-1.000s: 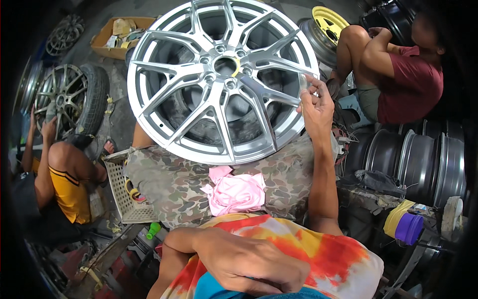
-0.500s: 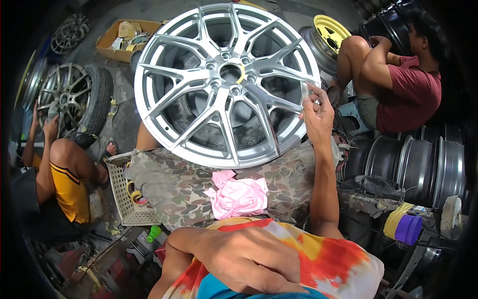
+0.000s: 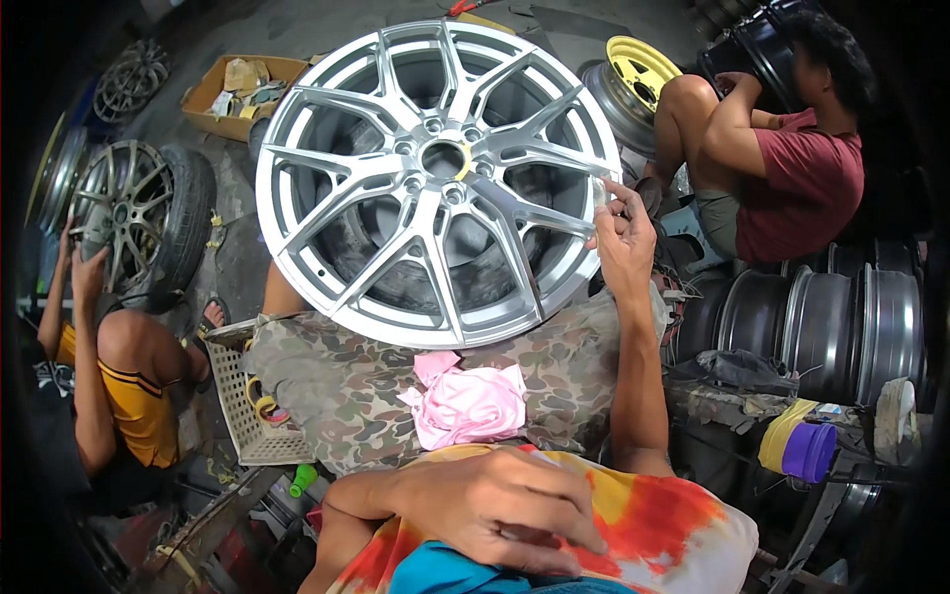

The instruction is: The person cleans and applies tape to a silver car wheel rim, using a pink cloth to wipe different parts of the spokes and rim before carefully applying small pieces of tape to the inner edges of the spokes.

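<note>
A large silver multi-spoke alloy wheel (image 3: 396, 238) lies face up in front of me, above a dark tire. My right hand (image 3: 623, 238) is at the wheel's right edge, its fingers pinched around a small pale piece (image 3: 601, 194) against the rim. What that piece is cannot be made out. Over my tie-dye shirt, close to my body, my left hand (image 3: 495, 500) hangs with loosely bent, parted fingers and nothing visible in it. A crumpled pink cloth (image 3: 467, 404) sits on the camouflage fabric (image 3: 332, 396) between me and the wheel.
At left, a person's hands (image 3: 89, 257) work on another wheel (image 3: 124, 213). A person in a maroon shirt (image 3: 807, 183) sits at right, near stacked dark rims (image 3: 821, 327). A cardboard box (image 3: 213, 117), plastic basket (image 3: 233, 401) and purple-yellow tape rolls (image 3: 809, 452) surround me.
The whole view has shifted slightly, so the wheel appears lower and farther left. My left hand has turned and lifted a little, its fingers more parted. My right hand stays by the rim.
</note>
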Demonstrator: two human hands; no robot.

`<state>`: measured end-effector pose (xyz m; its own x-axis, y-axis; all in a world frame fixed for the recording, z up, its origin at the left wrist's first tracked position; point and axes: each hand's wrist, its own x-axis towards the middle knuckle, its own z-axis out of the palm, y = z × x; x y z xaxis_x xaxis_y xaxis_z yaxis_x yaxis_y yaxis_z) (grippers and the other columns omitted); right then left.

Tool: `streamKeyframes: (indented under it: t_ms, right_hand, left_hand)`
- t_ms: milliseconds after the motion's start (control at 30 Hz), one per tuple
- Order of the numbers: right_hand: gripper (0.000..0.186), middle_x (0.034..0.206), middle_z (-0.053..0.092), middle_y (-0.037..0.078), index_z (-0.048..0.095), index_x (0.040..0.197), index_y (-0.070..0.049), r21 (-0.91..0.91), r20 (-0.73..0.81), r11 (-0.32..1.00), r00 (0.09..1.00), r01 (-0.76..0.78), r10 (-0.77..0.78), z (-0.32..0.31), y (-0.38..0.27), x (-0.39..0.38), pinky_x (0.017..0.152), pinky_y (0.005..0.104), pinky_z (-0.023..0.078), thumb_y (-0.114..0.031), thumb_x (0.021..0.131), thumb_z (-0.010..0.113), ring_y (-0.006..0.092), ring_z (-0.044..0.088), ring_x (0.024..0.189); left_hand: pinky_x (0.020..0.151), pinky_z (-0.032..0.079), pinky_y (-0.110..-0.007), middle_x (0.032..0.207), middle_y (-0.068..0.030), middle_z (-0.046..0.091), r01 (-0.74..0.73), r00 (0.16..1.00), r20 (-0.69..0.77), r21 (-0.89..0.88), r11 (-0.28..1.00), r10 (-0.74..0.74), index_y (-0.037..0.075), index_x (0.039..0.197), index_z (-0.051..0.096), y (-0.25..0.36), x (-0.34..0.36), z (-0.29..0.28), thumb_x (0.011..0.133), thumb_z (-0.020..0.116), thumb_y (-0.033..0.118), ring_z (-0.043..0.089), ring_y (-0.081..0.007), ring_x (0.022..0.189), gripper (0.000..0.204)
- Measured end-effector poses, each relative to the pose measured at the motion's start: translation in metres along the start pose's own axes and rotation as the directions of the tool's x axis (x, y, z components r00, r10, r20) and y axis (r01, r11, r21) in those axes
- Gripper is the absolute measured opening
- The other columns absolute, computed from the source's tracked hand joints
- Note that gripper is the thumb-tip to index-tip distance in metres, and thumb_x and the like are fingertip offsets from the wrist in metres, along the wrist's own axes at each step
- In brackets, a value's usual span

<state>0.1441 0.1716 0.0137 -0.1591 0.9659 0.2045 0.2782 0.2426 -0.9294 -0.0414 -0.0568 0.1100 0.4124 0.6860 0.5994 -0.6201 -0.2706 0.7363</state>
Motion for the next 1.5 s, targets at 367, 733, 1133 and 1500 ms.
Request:
streamKeyframes:
  t_ms: [367, 733, 1133, 1500]
  right_hand:
    - [0.038, 0.082, 0.052, -0.002, 0.060, 0.136, 0.002, -0.012, 0.011, 1.000, 1.000, 0.009, -0.009, 0.000, -0.001, 0.001, 0.057, 0.0211, 0.050, -0.006, 0.099, 0.060, 0.0040, 0.057, 0.063]
    - [0.035, 0.084, 0.052, -0.002, 0.062, 0.132, 0.003, 0.003, -0.026, 1.000, 0.999, 0.025, -0.025, 0.002, 0.002, 0.002, 0.055, 0.0209, 0.052, -0.003, 0.097, 0.060, 0.0024, 0.056, 0.065]
    - [0.036, 0.086, 0.053, -0.001, 0.060, 0.134, 0.004, 0.060, -0.024, 0.996, 0.998, 0.066, -0.064, 0.013, -0.006, 0.001, 0.055, 0.0213, 0.049, -0.006, 0.099, 0.061, 0.0048, 0.059, 0.063]
    - [0.036, 0.083, 0.053, -0.001, 0.060, 0.134, 0.005, 0.039, -0.040, 0.997, 0.997, 0.061, -0.060, 0.012, -0.007, -0.001, 0.055, 0.0208, 0.047, -0.006, 0.099, 0.060, 0.0052, 0.059, 0.060]
  left_hand:
    - [0.067, 0.053, -0.034, 0.094, -0.0108, 0.069, 0.303, 0.947, -0.182, 0.233, 0.924, -0.264, -0.002, 0.099, 0.074, -0.030, -0.018, -0.002, 0.089, 0.075, -0.002, 0.068, -0.0224, 0.078, 0.010]
    - [0.074, 0.052, -0.043, 0.090, -0.0129, 0.065, 0.519, 0.846, -0.216, 0.547, 0.657, -0.488, 0.001, 0.097, 0.072, -0.082, -0.063, -0.004, 0.099, 0.065, 0.018, 0.066, -0.0325, 0.083, 0.018]
    - [0.057, 0.044, -0.040, 0.065, -0.0101, 0.061, 0.683, 0.721, -0.287, 0.452, 0.574, -0.631, 0.004, 0.080, 0.070, -0.173, -0.105, -0.015, 0.100, 0.067, 0.031, 0.059, -0.0250, 0.058, 0.033]
    - [0.051, 0.040, -0.032, 0.062, -0.0020, 0.065, 0.701, 0.713, -0.305, 0.342, 0.626, -0.631, 0.005, 0.079, 0.071, -0.178, -0.110, -0.020, 0.103, 0.066, 0.031, 0.052, -0.0110, 0.053, 0.035]
